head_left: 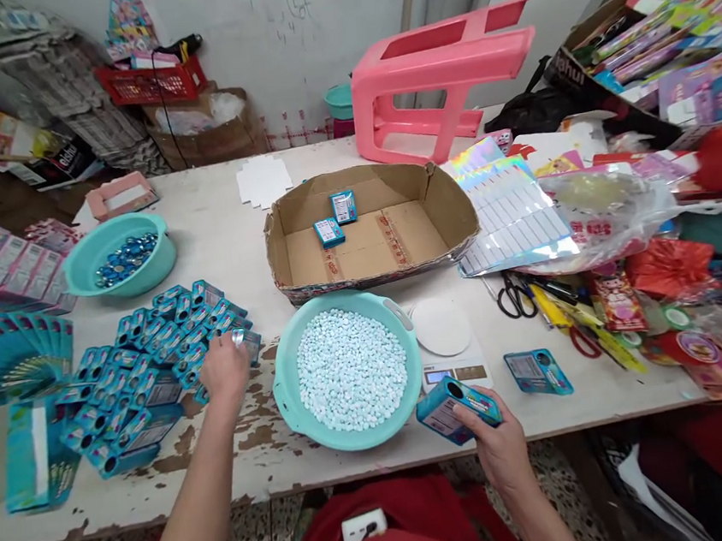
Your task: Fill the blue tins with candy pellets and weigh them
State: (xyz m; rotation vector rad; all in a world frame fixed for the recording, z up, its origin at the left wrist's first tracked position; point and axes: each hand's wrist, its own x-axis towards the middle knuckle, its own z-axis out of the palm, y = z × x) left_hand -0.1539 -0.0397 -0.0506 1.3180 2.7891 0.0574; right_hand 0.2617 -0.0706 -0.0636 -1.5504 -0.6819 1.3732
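Observation:
My right hand (498, 437) holds a small blue box (444, 412) with a dark round hole in its top, just right of the teal basin (283, 356) of pale candies (352, 370). My left hand (225, 366) reaches to the right edge of a cluster of similar blue boxes (150, 353); its fingers are closed at a box (249, 342), and the grip is partly hidden. Another blue box (538, 372) lies flat at the right. Behind the basin, a cardboard tray (366, 257) contains two blue boxes (329, 232).
A white scale (466, 350) sits right of the basin. A smaller teal basin (123, 282) with shiny blue pieces is back left. Scissors (515, 295), sticker sheets (510, 212) and clutter cover the right side. A pink stool (437, 82) lies at the back.

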